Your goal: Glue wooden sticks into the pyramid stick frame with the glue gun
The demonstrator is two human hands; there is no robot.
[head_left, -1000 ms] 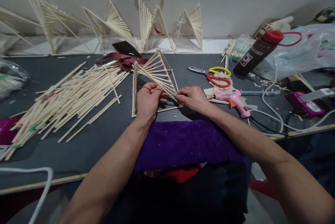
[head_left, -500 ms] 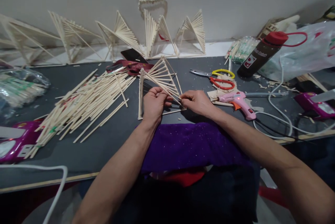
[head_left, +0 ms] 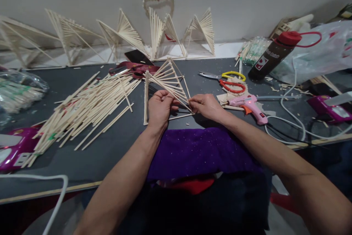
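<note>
A frame of thin wooden sticks (head_left: pixel 168 84), with slats fanned out across it, stands on the dark table in front of me. My left hand (head_left: pixel 160 108) is closed on one of the lower slanting sticks, thumb and fingers pinched around it. At the frame's lower right corner, my right hand (head_left: pixel 205 106) pinches the end of a wooden stick. The fingertips partly hide the joint there. A pink glue gun (head_left: pixel 249 106) lies just right of my right hand. A loose heap of wooden sticks (head_left: pixel 93 110) spreads to the left.
Several finished-looking stick frames (head_left: pixel 125 35) line the wall. Scissors (head_left: pixel 224 80) with red and yellow handles lie behind the glue gun. A dark bottle (head_left: pixel 273 57), a plastic bag (head_left: pixel 324 50) and white cables (head_left: pixel 288 106) are on the right. A purple lamp-like device (head_left: pixel 20 147) sits left.
The whole view has shifted slightly. Both hands keep nearly the same pinch on the stick frame, with no clear movement of the frame itself.
</note>
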